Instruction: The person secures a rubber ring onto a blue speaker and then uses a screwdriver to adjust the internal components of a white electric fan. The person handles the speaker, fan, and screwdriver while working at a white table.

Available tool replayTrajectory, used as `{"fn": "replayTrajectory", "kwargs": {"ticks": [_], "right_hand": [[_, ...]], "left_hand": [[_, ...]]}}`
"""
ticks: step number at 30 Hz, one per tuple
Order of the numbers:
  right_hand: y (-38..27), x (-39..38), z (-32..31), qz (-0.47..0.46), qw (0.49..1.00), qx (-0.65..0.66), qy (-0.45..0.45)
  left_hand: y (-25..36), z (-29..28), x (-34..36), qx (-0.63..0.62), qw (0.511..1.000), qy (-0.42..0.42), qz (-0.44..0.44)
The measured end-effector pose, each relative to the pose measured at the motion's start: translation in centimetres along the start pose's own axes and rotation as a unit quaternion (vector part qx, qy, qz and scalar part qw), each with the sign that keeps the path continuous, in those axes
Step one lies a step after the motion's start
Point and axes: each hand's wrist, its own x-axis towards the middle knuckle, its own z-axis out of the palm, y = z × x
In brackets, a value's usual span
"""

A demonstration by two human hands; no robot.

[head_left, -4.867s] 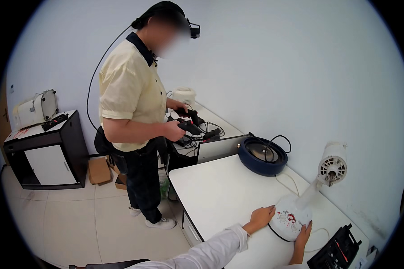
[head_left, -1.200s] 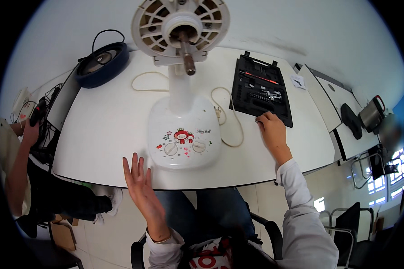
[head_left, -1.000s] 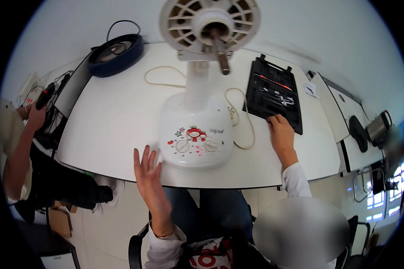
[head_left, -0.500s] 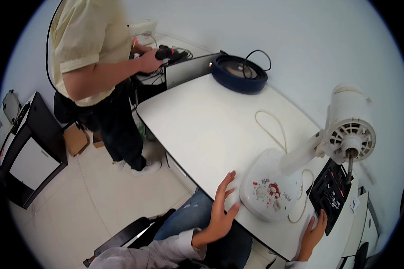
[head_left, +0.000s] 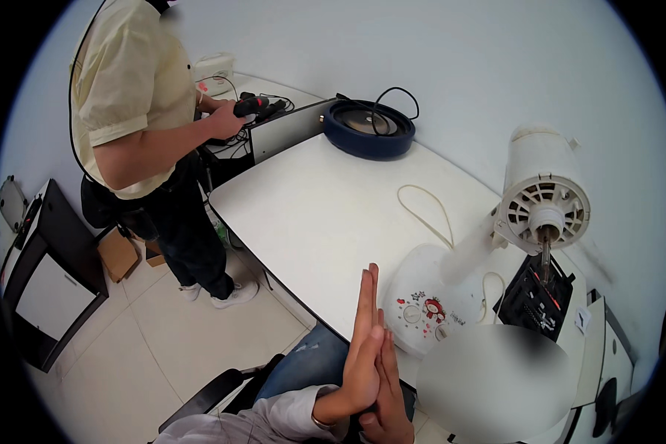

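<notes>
Above my lap at the table's near edge, my left hand [head_left: 362, 360] and my right hand [head_left: 394, 396] are pressed palm to palm. Their fingers are stretched straight, with nothing visible between them. Just right of my fingertips stands a white electric fan, its base [head_left: 411, 325] printed with a red cartoon figure and fitted with knobs. The motor head [head_left: 545, 196] leans toward me with a bare metal shaft, without blades or guard. Its cream power cord [head_left: 427, 209] loops on the table. A black tool case [head_left: 533, 303] with small metal parts lies open beyond the base.
A dark blue round thing [head_left: 368, 144] with a black cable sits at the white table's [head_left: 303, 200] far end. Another person [head_left: 137, 118] in a pale yellow shirt stands at left, holding a black handheld object [head_left: 250, 106]. A blurred pale shape [head_left: 488, 385] covers the lower right.
My hands, apart on either side of the fan base before, have come together palm to palm. My right hand moved left, away from the tool case. The view has shifted slightly.
</notes>
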Motion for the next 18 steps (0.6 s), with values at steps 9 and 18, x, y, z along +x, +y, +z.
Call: {"fn": "replayTrajectory", "kwargs": {"ticks": [9, 18], "right_hand": [[2.3, -3.5, 0.2, 0.0, 0.999, -0.014, -0.037], [-0.1, -1.4, 2.6, 0.021, 0.992, 0.066, 0.102]], "left_hand": [[-1.0, -0.7, 0.2, 0.012, 1.0, 0.0, 0.008], [-1.0, -1.4, -4.7, 0.12, 0.972, -0.11, 0.17]]}}
